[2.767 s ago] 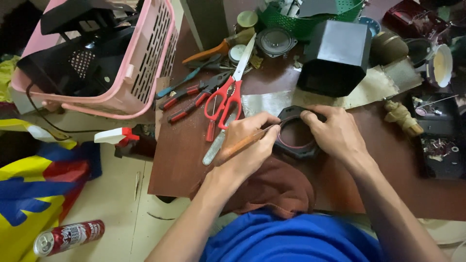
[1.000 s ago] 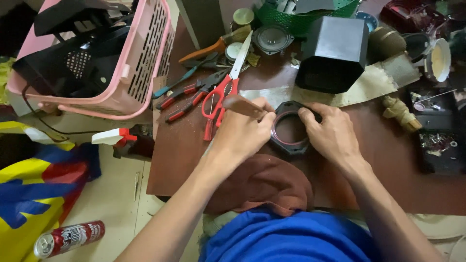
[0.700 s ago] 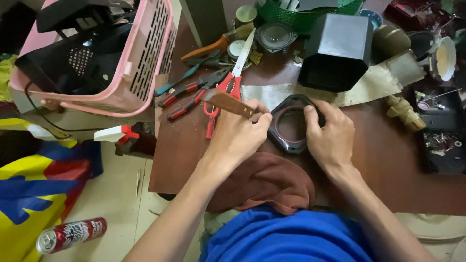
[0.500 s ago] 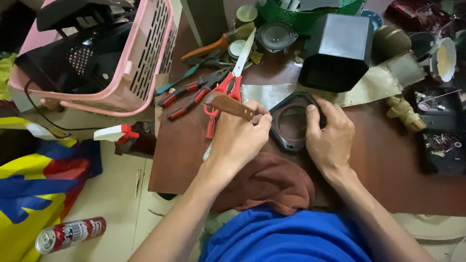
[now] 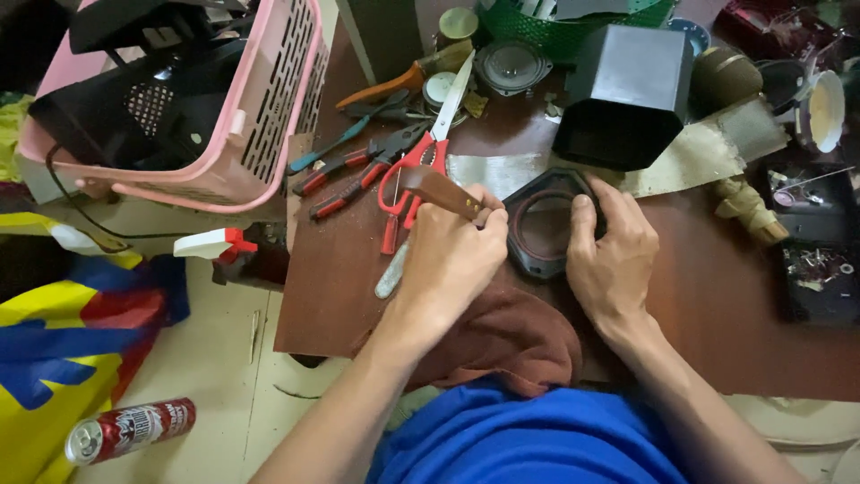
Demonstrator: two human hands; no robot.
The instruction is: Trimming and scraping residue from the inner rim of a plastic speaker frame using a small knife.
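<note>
Bare left hand (image 5: 452, 260) and bare right hand (image 5: 614, 255), no gloves, rings or watch showing, forearms uncovered to the elbows, blue shirt (image 5: 528, 439) just below them, sleeves out of view

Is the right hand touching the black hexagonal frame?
Touching. The head view shows the right hand with fingers pressed onto the black hexagonal frame rim, no gap.

Left hand (image 5: 452, 260) gripping a brown-handled tool (image 5: 439, 190), right hand (image 5: 614, 255) pressing a black ring (image 5: 545, 226), red scissors (image 5: 421, 161) beside, pink basket (image 5: 260, 134) at left
</note>
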